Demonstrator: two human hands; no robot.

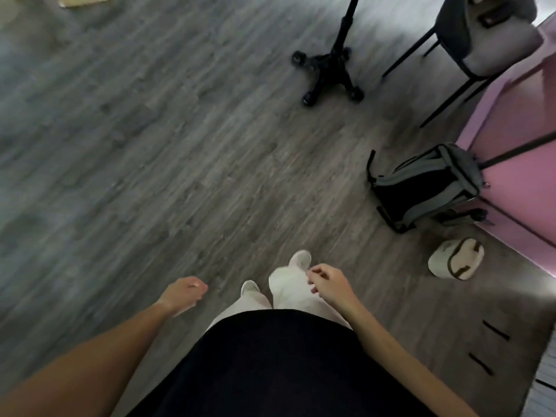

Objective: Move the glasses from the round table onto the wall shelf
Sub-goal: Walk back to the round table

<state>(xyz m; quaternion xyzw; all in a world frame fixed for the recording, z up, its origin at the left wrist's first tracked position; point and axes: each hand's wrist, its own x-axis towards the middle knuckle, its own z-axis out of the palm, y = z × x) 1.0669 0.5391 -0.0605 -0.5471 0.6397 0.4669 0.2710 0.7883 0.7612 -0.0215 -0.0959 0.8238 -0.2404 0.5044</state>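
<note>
We looked down at grey floor (150, 145) | left hand (183, 294) at 7 o'clock, loosely curled, empty | right hand (329, 284) at 5 o'clock, fingers loosely bent, empty | backpack (424, 188) at 3 o'clock.

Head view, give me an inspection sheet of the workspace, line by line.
Surface: grey wood-look floor; no round table in view.
Job's things: nothing seen; no glasses, no shelf.
Clutter: backpack and small pale bag on the floor, right.
Grippers: left hand and right hand both empty, fingers loosely curled.
Cables: nothing seen.
Surroundings: black wheeled stand, chair, pink panel at right; image blurred.
</note>
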